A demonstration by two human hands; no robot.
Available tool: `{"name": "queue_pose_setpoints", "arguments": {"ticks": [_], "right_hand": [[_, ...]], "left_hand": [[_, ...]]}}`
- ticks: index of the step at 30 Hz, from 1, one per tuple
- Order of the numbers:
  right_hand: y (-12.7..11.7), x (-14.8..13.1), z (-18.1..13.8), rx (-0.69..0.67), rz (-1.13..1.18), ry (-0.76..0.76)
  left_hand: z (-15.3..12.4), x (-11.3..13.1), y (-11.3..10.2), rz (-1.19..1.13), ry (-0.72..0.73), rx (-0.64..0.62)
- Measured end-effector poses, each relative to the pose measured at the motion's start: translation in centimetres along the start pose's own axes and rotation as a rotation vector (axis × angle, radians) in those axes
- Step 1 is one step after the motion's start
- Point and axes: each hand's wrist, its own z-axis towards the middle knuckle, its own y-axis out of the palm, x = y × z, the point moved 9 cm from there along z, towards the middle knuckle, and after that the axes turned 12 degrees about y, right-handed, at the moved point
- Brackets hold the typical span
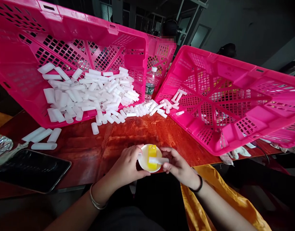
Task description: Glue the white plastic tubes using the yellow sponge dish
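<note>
My left hand [127,166] grips the left side of a small white dish [144,163] with a yellow sponge [152,155] in it, at the near edge of the red-brown table [142,131]. My right hand [178,166] pinches a short white tube [158,160] and holds it across the dish, over the sponge. A large heap of the same white tubes [89,93] lies in the tilted pink crate [65,41] at the left. A few more tubes [169,104] lie at the mouth of the tilted pink crate [229,96] on the right.
A clear plastic water bottle [150,84] stands between the crates. A dark phone [29,170] lies at the near left, with loose tubes [42,138] and crumpled clear plastic [0,146] beside it. Yellow cloth [210,199] hangs over my lap. A person's head shows behind the crates.
</note>
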Motion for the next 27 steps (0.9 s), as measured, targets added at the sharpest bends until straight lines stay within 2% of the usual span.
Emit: {"name": "queue_pose_setpoints", "arguments": {"ticks": [2, 5, 7, 11, 13, 16, 18, 22, 24, 25, 27], "right_hand": [[0.0, 0.4, -0.1, 0.044, -0.050, 0.047], [0.1, -1.5, -0.9, 0.173, -0.242, -0.151], [0.3, -2.3, -1.4, 0.200, -0.257, -0.236], [0.1, -0.8, -1.0, 0.164, -0.087, -0.060], [0.1, -0.7, -1.1, 0.160, -0.120, -0.046], [0.2, -2.0, -1.8, 0.200, -0.263, -0.221], [0.2, -2.3, -2.0, 0.215, -0.268, -0.270], [0.1, -0.6, -1.4, 0.164, -0.049, -0.062], [-0.1, -0.4, -1.5, 0.193, -0.074, -0.034], [-0.3, -0.7, -1.8, 0.234, -0.145, -0.076], [-0.3, -2.0, -2.6, 0.302, -0.328, -0.275]], "left_hand": [[0.0, 0.1, 0.0, 0.021, 0.019, 0.002], [0.0, 0.4, 0.1, 0.054, 0.051, 0.006], [0.1, 0.5, 0.1, 0.062, 0.059, 0.004], [0.2, 0.5, 0.2, 0.058, 0.056, -0.005], [0.3, 0.5, 0.1, 0.052, 0.056, -0.007], [0.2, 0.3, 0.1, 0.038, 0.047, -0.005], [0.2, 0.1, 0.1, 0.032, 0.031, -0.008], [0.2, -0.1, 0.3, 0.013, 0.016, -0.020], [0.2, -0.2, 0.4, -0.001, 0.009, -0.028], [0.3, -0.2, 0.4, -0.005, 0.002, -0.035], [0.3, -0.3, 0.5, -0.004, -0.012, -0.056]]}}
